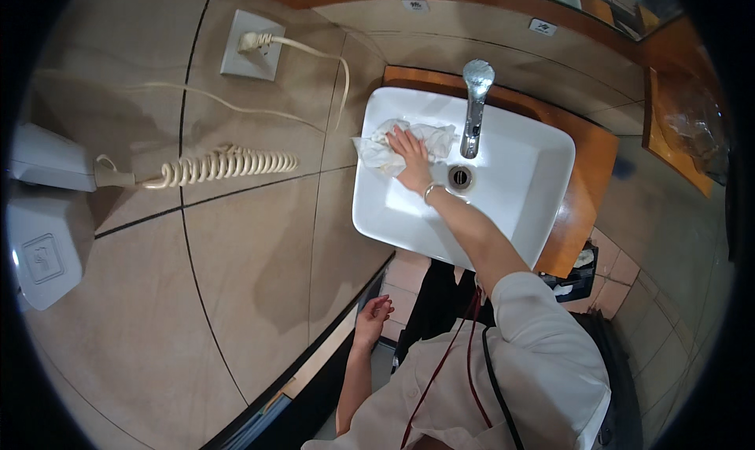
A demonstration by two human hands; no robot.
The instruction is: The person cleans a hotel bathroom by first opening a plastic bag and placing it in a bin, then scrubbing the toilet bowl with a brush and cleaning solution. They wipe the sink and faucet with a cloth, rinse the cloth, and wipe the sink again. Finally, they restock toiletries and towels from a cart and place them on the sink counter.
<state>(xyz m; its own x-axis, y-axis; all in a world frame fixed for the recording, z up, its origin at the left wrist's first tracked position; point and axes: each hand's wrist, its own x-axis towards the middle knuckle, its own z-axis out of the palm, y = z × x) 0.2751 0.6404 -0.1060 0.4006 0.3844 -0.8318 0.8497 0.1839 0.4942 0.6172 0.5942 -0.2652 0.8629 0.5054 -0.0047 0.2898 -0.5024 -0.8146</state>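
My right hand [411, 164] lies palm down with its fingers spread on a crumpled white cloth [436, 140], holding it against the left part of a white washbasin [534, 155]. A bracelet [429, 191] circles that wrist. Just right of the hand are the round drain [460, 178] and the chrome faucet [473, 108], which rises from the basin's far side. My left hand [371, 320] hangs below the basin, beside the tiled wall. Its fingers curl loosely, and nothing shows in them.
The basin stands on an orange-brown wooden counter [581, 214]. On the left wall are a socket with a plug [253, 41], a coiled cord [230, 165] and a white hair dryer [53, 158]. A wooden shelf [672, 137] juts out at right. A black bin [569, 279] stands below the counter.
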